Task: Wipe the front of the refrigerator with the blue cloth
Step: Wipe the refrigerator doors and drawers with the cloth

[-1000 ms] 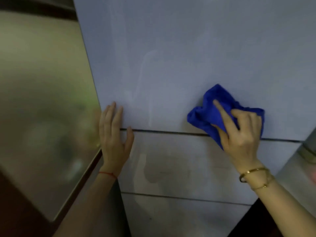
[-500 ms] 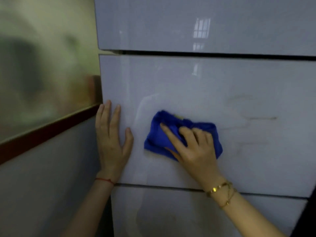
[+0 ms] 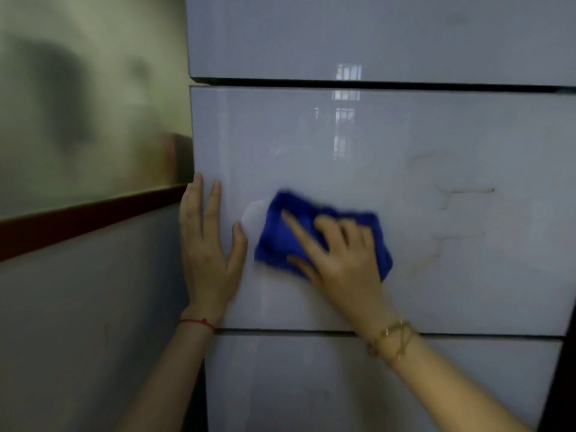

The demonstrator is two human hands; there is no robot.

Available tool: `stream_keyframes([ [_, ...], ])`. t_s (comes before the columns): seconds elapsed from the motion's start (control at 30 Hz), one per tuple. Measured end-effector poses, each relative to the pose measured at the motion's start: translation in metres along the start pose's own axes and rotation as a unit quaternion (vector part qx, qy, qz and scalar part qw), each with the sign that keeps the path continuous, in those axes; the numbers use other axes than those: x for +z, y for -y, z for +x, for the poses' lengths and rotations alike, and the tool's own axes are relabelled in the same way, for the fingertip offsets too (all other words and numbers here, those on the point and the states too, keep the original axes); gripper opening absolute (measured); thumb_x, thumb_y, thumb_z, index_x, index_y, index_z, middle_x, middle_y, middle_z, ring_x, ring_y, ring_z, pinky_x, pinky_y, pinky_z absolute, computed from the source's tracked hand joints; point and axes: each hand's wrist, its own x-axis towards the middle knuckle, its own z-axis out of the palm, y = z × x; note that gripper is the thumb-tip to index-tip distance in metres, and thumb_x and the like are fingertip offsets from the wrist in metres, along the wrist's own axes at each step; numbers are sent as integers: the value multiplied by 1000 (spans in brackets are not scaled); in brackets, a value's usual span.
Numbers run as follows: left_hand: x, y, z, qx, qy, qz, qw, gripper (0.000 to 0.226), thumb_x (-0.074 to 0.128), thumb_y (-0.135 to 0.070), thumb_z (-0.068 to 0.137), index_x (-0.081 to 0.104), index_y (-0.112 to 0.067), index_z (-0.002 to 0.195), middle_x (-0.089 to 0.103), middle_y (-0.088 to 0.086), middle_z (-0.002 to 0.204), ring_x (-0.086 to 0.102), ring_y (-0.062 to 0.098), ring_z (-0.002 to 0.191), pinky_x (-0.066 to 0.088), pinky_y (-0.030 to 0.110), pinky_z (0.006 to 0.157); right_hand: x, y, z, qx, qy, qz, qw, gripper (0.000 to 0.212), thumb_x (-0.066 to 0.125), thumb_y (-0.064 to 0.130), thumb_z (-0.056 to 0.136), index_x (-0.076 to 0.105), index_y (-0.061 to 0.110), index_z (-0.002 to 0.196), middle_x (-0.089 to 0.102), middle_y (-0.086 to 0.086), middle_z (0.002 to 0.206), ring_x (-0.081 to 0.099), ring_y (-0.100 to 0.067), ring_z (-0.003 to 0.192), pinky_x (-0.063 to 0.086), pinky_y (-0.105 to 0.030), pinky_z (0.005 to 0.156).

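Refrigerator (image 3: 405, 213): flat glossy pale panels split by dark seams; faint smudges right of centre on the middle panel. Best to keep flat, even pressure and sweep right over those marks. Blue cloth (image 3: 280, 232), soft and bunched, sits left-centre on the middle panel. Right hand (image 3: 339, 254) presses it, fingers spread. Left hand (image 3: 208, 244) flat, splayed, bracing the panel's left edge.
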Motion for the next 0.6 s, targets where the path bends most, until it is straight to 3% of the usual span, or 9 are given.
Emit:
stream_keyframes([
  [0.13,0,0,1,0,2,0,1000,56,43,-26,102,33,-7,153,22,12,164,22,29,154,20,39,128,-14,-8,-57,-18,29,0,999,42,51,40,99,47,31,140,50,-4,107,52,-28,78,42,-39,67],
  [0.33,2,1,0,-3,-3,0,1000,56,43,-28,102,33,-7,153,22,12,164,22,29,154,18,36,128,2,-50,53,179,-62,-74,979,44,47,44,101,49,25,141,60,-11,101,53,-29,83,37,-37,70],
  [0.43,2,2,-1,-7,2,-3,1000,57,43,-28,102,32,-8,154,21,10,165,21,28,154,19,37,128,11,-17,64,100,-53,-51,992,43,48,43,100,53,24,138,63,-10,104,56,-29,81,37,-37,69],
  [0.5,1,2,-1,0,4,1,1000,56,43,-28,102,32,-8,154,20,10,165,21,28,154,20,40,128,9,9,31,22,-31,-27,999,43,62,38,94,56,26,135,66,-8,103,56,-28,76,38,-38,67],
  [0.6,0,2,-1,1,6,5,1000,56,44,-25,101,33,-7,154,21,11,165,21,29,154,21,41,127,-2,11,-21,-2,4,-14,1000,53,74,31,87,56,28,136,61,-5,101,54,-27,72,41,-38,63],
])
